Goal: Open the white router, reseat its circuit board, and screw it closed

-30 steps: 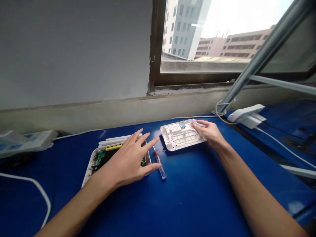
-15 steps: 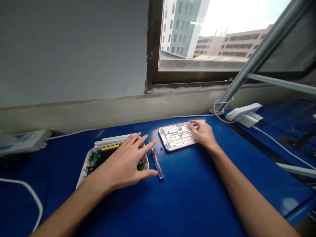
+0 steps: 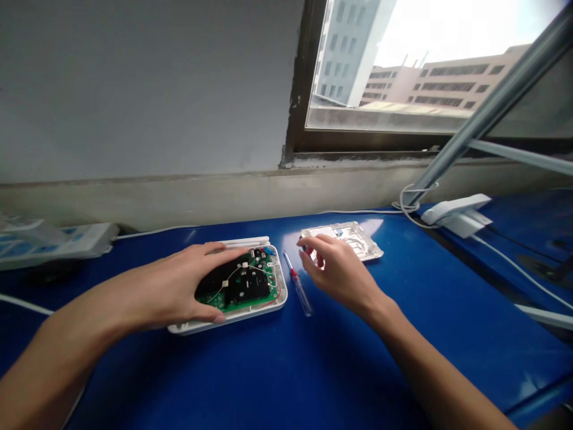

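Observation:
A white router base [image 3: 264,309] lies open on the blue table, its green circuit board [image 3: 273,292] and black plates showing. My left hand [image 3: 188,286] lies across its left half with fingers stretched and thumb near the front rim. My right hand [image 3: 335,266] hovers between the base and the white cover, thumb and fingertips drawn close together. Whatever may be between them is too small to tell. The white cover [image 3: 364,242] lies inside-up behind that hand, partly hidden. A screwdriver [image 3: 301,289] with a clear and red handle lies right of the base.
White antennas [image 3: 244,241] run along the base's back edge. A white power strip [image 3: 89,242] stands at the left, and another white plug block [image 3: 461,215] at the right with cables. A metal pole [image 3: 447,155] slants up before the window.
My right hand has left the cover's far side and come left, near where the small screws were; they are now hidden. My left hand has shifted left over the base. The view has turned slightly left.

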`<state>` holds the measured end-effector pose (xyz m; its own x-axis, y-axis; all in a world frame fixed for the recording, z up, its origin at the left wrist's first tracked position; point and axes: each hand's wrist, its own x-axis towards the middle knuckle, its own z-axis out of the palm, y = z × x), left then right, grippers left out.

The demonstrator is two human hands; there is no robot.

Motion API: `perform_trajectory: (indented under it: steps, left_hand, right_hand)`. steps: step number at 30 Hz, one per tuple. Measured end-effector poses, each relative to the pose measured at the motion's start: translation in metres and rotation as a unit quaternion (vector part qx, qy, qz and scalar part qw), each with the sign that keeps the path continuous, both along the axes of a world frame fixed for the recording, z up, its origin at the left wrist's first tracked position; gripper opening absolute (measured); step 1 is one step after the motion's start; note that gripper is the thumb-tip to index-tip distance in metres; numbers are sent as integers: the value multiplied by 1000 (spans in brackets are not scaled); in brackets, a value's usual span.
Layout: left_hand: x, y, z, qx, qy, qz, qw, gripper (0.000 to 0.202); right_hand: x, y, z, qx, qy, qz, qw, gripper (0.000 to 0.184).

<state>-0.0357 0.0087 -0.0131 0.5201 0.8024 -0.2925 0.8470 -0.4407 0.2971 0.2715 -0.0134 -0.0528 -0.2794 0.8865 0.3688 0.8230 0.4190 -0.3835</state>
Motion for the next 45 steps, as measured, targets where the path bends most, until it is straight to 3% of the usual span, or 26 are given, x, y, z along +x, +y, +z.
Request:
perform_trajectory:
  steps: [7,18,23,27,33,37,39,42,45]
  left_hand:
    - [-6,-9,3,-10,-9,17,1000,107]
    - [-2,-8,5,-12,2,17,1000,113]
    - [-2,-8,4,-12,2,17,1000,112]
    - [-3,-10,5,-11,2,21,1000,110]
    - [-4,-9,6,-12,-2,6,1000,107]
    - [-3,-8,4,-11,-1,7,1000,107]
    - [-3,-8,3,-10,1,7,1000,107]
    - [-3,-8,4,-10,3,7,1000,107]
    - [-3,-9,5,-15,15,10,1000,107]
  right_hand:
    - [-15,-10,-3,-94,-75,-1,993,27]
    - [-23,-14,-8,-176,-60,29,982,29]
    - [-17,-14,-4,-253,70,28,965,20]
    - [-8,-7,-3,-245,189,17,951,28]
    - [-11,-3,2,-294,305,72,903,35]
    - [-10,-3,21,-260,194,64,944,40]
    - [-6,-1,36,-215,117,110,963,36]
    - [-2,3,59,-212,-1,174,962,27]
    - [-3,9,77,-203,-108,186,955,23]
